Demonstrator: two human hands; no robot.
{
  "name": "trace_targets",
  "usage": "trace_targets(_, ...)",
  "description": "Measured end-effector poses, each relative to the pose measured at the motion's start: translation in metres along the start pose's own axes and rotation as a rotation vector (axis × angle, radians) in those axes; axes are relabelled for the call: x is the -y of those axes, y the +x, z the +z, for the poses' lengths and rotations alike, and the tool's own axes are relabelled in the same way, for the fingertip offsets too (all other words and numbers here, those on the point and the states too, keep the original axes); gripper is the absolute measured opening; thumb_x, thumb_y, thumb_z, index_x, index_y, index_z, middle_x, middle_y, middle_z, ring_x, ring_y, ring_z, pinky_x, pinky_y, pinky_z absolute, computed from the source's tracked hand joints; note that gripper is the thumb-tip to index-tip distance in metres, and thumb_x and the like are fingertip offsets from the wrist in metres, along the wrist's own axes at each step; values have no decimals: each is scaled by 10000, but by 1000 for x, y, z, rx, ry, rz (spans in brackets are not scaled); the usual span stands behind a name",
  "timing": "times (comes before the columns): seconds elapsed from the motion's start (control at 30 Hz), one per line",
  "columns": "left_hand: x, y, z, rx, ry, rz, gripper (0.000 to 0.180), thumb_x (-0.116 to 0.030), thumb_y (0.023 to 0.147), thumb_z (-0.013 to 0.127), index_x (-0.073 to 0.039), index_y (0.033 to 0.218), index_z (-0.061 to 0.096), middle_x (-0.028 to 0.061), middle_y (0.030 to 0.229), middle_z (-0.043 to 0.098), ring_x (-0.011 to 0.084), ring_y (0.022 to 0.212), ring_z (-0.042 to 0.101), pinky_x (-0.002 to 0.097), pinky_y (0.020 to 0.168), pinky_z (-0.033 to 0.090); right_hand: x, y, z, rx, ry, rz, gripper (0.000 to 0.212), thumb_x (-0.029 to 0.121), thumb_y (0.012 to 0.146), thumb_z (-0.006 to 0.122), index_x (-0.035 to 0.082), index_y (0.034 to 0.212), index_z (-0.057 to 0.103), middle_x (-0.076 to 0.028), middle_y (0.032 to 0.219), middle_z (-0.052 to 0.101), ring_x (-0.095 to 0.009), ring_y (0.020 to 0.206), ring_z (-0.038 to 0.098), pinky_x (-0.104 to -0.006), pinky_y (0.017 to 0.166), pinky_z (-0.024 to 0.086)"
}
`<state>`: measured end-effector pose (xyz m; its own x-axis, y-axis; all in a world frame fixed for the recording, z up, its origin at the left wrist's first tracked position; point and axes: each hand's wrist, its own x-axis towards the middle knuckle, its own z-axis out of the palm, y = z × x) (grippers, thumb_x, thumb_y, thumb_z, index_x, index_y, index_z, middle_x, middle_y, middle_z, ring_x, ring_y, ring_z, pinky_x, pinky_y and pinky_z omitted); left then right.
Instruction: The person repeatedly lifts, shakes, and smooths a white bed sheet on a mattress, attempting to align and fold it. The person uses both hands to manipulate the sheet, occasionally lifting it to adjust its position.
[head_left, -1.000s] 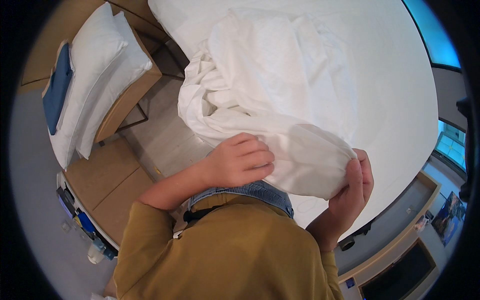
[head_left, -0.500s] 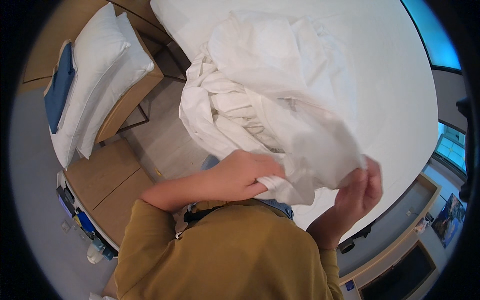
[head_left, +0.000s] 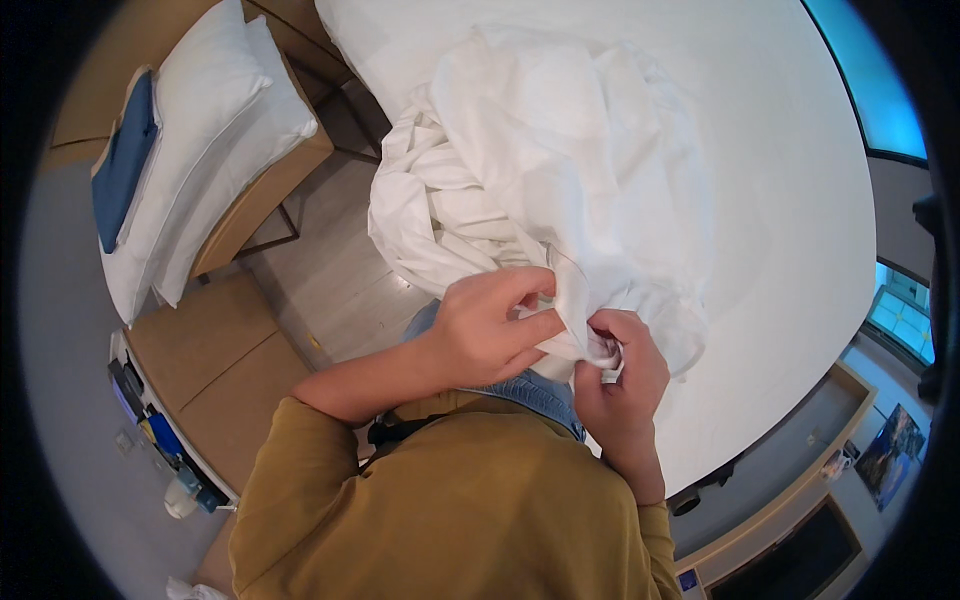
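Head view shows the crumpled white sheet (head_left: 560, 170) bunched on the bed (head_left: 790, 250) at 12 o'clock, its lower edge pinched by both hands, left hand (head_left: 490, 330) and right hand (head_left: 620, 375) clenched on fabric, where loose folds hanging toward 9 o'clock could slide floorward.

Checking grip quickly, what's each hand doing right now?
Left hand: closed on the crumpled white fabric sheet.
Right hand: closed on the same sheet's bunched edge.

Both hands pinch a white sheet (head_left: 560, 190) at the near edge of the bed (head_left: 800, 250); left hand (head_left: 490, 330) and right hand (head_left: 620, 385) touch; pillows (head_left: 200, 150) lie left.
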<state>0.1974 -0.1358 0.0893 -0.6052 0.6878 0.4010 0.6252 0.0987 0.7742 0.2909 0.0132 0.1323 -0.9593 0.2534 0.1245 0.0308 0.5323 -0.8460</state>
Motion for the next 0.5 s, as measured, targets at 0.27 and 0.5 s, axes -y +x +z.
trace_targets(0.27, 28, 8, 13, -23, 405, -2, 317, -168, 617, 666, -57, 913, 641, 160, 1257, 517, 346, 1049, 516, 421, 848, 438, 20, -7, -25, -25, -32, 201, 186, -23, 773, 555, -12, 946, 624, -98, 676, 618, -169, 525, 563, -247, 505, 425)
trace_targets(0.5, 63, -3, 1, -97, 573, -179, 271, -191, 606, 714, -36, 801, 608, 141, 1334, 466, 360, 1092, 483, 442, 864, 402, 28, -20, -36, -277, 55, 260, 146, 54, 783, 591, -7, 904, 645, -85, 701, 643, -134, 564, 557, -240, 534, 421)
